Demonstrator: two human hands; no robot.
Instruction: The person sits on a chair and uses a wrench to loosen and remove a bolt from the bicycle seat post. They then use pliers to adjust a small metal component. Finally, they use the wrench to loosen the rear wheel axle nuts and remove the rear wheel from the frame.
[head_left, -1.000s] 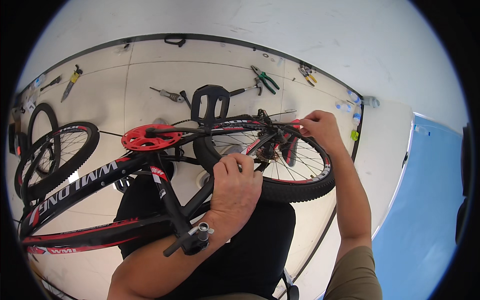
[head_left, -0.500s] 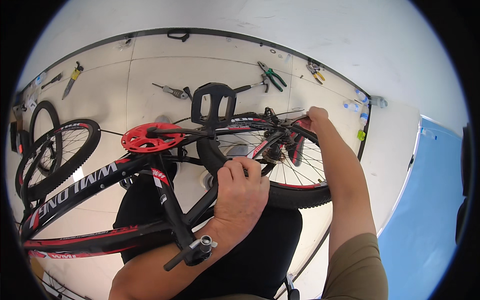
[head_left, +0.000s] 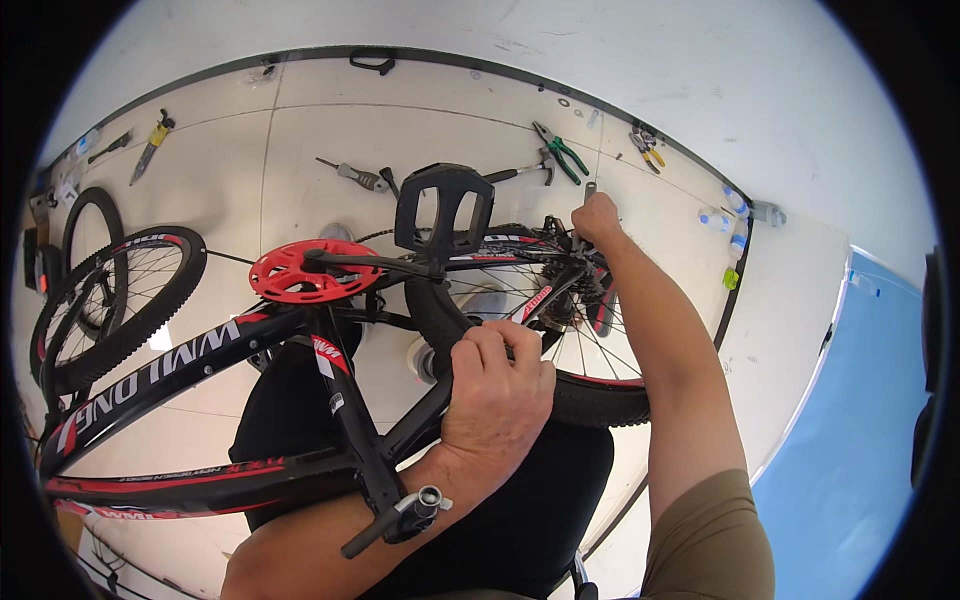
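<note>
A black bicycle frame (head_left: 165, 362) with red trim lies across my lap. My left hand (head_left: 497, 395) is closed around a rear frame tube beside the rear tyre (head_left: 600, 403); its fingertips are partly hidden. My right hand (head_left: 597, 220) is closed on a grey wrench (head_left: 590, 188), whose end sticks up past the fist. The wrench's lower end meets the rear axle area, near the sprockets (head_left: 562, 282), but the exact contact is too small to make out. A red chainring (head_left: 275, 272) and a black pedal (head_left: 447, 212) sit left of the wheel.
On the floor beyond the bicycle lie a screwdriver (head_left: 355, 175), a hammer (head_left: 530, 168), green-handled pliers (head_left: 562, 153) and yellow-handled pliers (head_left: 648, 150). A detached wheel (head_left: 165, 325) stands at the left. Plastic bottles (head_left: 738, 240) lie by the dark edge at the right.
My right hand has swung left and slightly up around the axle, and the wrench now stands more upright. My left hand keeps its hold on the tube. The whole view has shifted slightly.
</note>
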